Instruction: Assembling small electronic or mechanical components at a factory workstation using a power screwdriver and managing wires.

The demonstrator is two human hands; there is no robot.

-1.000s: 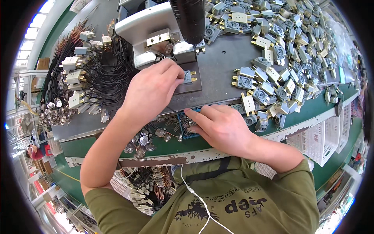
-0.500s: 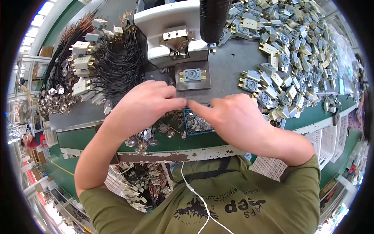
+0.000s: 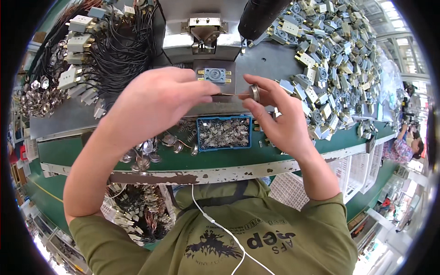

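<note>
Between thumb and fingers, my right hand (image 3: pixel 286 114) grips a round silver metal cap (image 3: pixel 255 93). A thin copper-coloured lead (image 3: pixel 231 94) runs left from the cap to the fingertips of my left hand (image 3: pixel 160 94), which pinches its end. Just beyond my hands, a grey-blue switch block (image 3: pixel 214 74) with brass terminals lies on a square metal plate (image 3: pixel 229 98) below the press. Nearer to me stands a blue tray (image 3: pixel 224 149), filled with small metal pieces (image 3: pixel 224 133).
A press with a metal head (image 3: pixel 205 33) stands behind the plate, a black tube (image 3: pixel 259 18) beside it. Black-wired switch assemblies (image 3: pixel 121 55) heap at left. Grey and cream switch blocks (image 3: pixel 334 68) cover the right. More round caps (image 3: pixel 142 156) lie near the worn table edge (image 3: pixel 243 173).
My hands, close together before, have moved apart and away from the tray. The cap and its lead now show between them. The whole view has shifted a little.
</note>
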